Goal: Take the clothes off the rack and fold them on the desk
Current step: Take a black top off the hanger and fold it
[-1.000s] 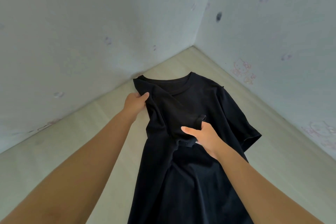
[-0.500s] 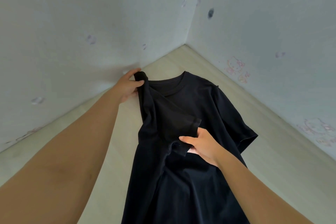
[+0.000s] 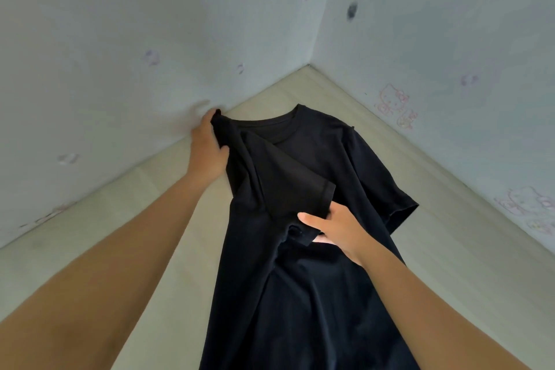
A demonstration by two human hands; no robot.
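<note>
the black t-shirt (image 3: 315, 294) lies on the desk (image 3: 156, 249), collar (image 3: 270, 126) toward the corner of the walls (image 3: 120, 39), its hem running out of view at the near side. its left side is turned over onto the chest, and the folded sleeve (image 3: 297, 183) lies slantwise across the front. the left grip (image 3: 208, 147) is clenched on the fold at the shoulder. the right grip (image 3: 339, 230) pinches the fold lower down, thumb on top and fingers tucked under the cloth. the step in hand looks to be setting this first lengthwise fold. to do it well, the person should draw the two grips gently apart so the folded edge runs straight, lay the slanted sleeve flat along it, press out the bunching by the right grip, then bring the other sleeve (image 3: 387, 189) over to match.
</note>
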